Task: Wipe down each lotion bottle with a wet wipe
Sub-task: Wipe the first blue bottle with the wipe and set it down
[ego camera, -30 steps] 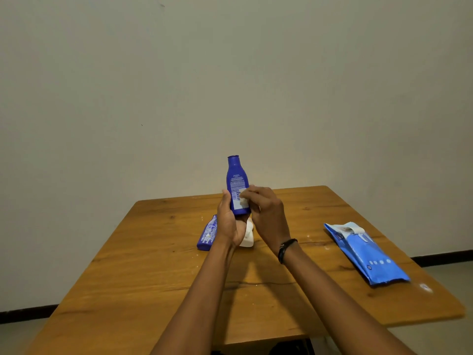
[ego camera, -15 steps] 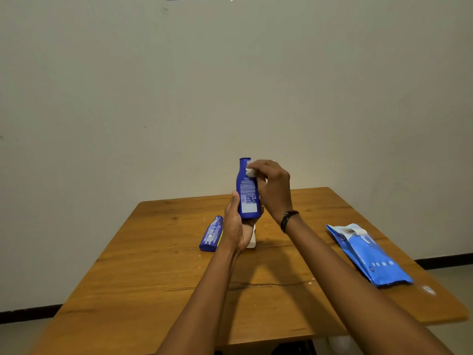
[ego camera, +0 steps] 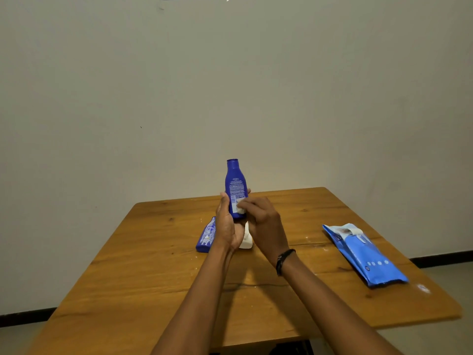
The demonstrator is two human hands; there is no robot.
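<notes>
Left hand wraps the base of the upright blue lotion bottle, held above the table at centre. Right hand fingers pinch a wet wipe against the lower label. Best: steady grip, rotate bottle, stroke full length. Second bottle lies at 8 o'clock of the hands, wipes pack at 3 o'clock.

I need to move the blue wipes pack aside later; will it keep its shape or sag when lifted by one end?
The wipes pack looks like a soft film pouch lying flat on the table, so it would probably sag. It seems unlikely to roll. Its glossy film may be a little slippery.
</notes>
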